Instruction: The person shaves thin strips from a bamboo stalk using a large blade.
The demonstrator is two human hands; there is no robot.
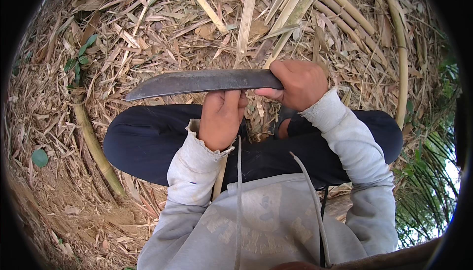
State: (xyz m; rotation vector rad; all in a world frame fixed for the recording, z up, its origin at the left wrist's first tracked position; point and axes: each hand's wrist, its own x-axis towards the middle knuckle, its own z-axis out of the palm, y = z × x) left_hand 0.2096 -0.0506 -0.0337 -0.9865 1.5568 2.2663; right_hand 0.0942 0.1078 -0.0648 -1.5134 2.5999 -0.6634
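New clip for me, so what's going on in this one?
A person sits with knees spread, working bare-handed. The right hand grips a long dark blade at its right end, holding it crosswise. The left hand, just below the blade, is closed around a pale strip that runs under the blade, away from the body. Dry shavings litter the ground, and a bamboo pole lies beyond the left knee.

L hand [220, 120] nr clenched R hand [301, 84]

dry litter [123, 55]: widespread | bamboo pole [95, 146]: left | green leaf [40, 158]: left of bamboo pole | curved pole [402, 58]: right | green foliage [426, 186]: lower right
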